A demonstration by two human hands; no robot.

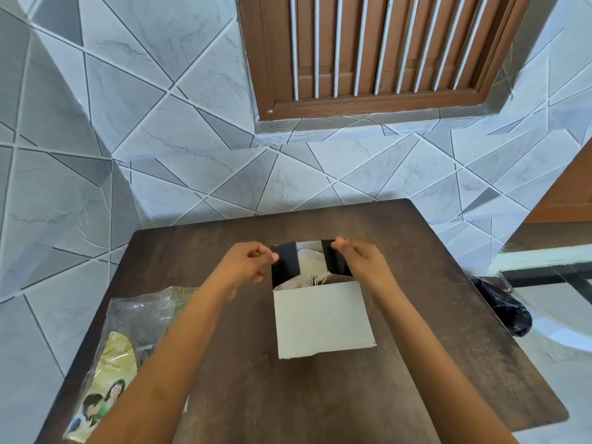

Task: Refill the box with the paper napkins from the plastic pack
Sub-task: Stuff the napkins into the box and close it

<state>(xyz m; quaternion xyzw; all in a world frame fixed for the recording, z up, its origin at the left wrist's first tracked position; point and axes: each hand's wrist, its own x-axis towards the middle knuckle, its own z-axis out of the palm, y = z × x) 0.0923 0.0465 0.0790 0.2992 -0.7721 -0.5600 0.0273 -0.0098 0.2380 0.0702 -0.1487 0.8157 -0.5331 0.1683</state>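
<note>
Hands meet over the open top of a white cardboard box (323,318) near the middle of a dark brown wooden table (432,315). The left hand (250,262) pinches the box's left black end flap (286,262) between thumb and curled fingers, holding it upright. The right hand (362,259) pinches the right black end flap (334,257) the same way, so the two flaps stand apart with the opening between them. Inside that opening lies a stack of pale paper napkins (312,272), seen just behind the wide white flap that folds toward the camera. Both forearms reach in from the bottom edge. At the table's near left corner, well apart from the box, lies a crumpled clear plastic pack (128,341) with yellow-green print. Behind the table stands a grey wall of angular marbled tiles (128,139) with a brown wooden louvred shutter (378,49). A black plastic bag (499,304) sits just off the table's right edge.
</note>
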